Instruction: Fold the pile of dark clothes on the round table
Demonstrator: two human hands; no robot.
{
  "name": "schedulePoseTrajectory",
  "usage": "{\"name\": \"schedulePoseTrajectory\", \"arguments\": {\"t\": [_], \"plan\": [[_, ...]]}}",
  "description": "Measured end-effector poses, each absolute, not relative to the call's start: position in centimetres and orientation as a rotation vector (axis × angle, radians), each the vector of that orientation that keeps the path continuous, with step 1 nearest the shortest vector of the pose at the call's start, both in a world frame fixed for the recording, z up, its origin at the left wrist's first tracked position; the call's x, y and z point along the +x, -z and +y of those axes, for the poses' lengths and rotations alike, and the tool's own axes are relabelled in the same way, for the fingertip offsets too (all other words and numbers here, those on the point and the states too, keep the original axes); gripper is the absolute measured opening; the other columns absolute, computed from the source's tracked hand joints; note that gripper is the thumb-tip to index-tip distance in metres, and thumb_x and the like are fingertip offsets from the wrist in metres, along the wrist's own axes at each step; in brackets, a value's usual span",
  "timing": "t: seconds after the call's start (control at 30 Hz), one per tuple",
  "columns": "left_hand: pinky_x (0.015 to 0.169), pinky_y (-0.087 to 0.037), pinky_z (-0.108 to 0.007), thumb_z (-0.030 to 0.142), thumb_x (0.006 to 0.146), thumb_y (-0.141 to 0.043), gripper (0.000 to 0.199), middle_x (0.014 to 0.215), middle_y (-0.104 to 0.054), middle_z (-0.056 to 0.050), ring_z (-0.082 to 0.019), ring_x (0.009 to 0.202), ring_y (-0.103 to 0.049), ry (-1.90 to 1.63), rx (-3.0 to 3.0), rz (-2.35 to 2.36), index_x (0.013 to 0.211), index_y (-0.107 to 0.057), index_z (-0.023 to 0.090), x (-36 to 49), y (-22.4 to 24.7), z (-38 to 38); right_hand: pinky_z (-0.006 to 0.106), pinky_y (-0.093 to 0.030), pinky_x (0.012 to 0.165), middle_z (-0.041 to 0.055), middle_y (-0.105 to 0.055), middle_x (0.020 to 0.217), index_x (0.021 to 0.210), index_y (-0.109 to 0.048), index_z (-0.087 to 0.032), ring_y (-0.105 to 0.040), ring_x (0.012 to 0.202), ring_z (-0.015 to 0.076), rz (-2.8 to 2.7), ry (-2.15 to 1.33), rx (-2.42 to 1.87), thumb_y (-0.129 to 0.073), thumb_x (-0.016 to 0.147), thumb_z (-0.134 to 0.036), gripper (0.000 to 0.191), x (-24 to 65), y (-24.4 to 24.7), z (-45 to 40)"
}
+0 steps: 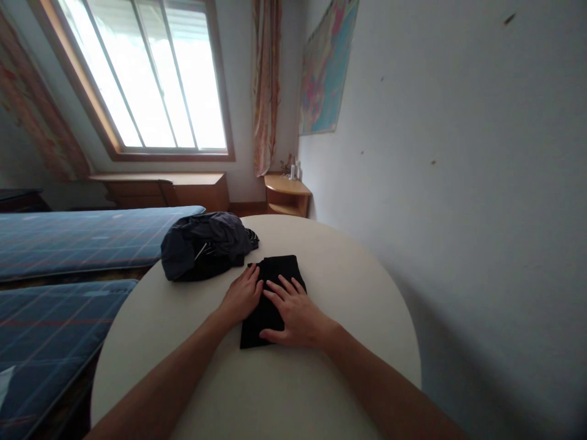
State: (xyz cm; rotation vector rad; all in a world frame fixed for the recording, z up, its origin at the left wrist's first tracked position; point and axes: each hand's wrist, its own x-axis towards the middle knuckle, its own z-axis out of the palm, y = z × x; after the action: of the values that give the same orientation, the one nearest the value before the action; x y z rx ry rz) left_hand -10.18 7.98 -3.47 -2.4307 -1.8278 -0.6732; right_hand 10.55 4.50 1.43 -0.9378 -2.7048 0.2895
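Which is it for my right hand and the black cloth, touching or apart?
Touching. The head view shows the right hand laid on the black cloth, fingers spread over it.

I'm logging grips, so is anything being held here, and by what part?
Nothing is gripped: the left hand and right hand lie open on the folded black cloth, pressing its top.
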Motion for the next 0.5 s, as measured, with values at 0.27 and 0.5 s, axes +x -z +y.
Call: {"name": "schedulePoseTrajectory", "arguments": {"t": [0.27,0.5], "plan": [[0.106,-0.041,-0.036,0.041,0.097,-0.027,0.053,0.127,-0.067,-0.012,-0.024,0.120,-0.060,1.421,-2.252,-2.274,0.123,-0.064,0.013,-11.9,1.6,9.1,0.051,-0.016,0.118,0.0081,-0.025,0.161,0.152,-0.031,-0.029,-0.017,0.148,0.0306,-2.846,-0.252,-0.691,-0.052,0.088,-0.067,0.078,9.4,-1.9,2.6],[0.107,-0.041,-0.038,0.038,0.094,-0.038,0.045,0.127,-0.066,-0.011,-0.024,0.120,-0.060,1.434,-2.253,-2.176,0.123,-0.064,0.015,-11.9,2.1,9.2,0.049,-0.022,0.117,0.0042,-0.035,0.157,0.146,-0.043,-0.034,-0.025,0.146,0.0286,-2.804,-0.235,-0.784,-0.050,0.093,-0.059,0.059,9.8,-1.2,4.0]]}}
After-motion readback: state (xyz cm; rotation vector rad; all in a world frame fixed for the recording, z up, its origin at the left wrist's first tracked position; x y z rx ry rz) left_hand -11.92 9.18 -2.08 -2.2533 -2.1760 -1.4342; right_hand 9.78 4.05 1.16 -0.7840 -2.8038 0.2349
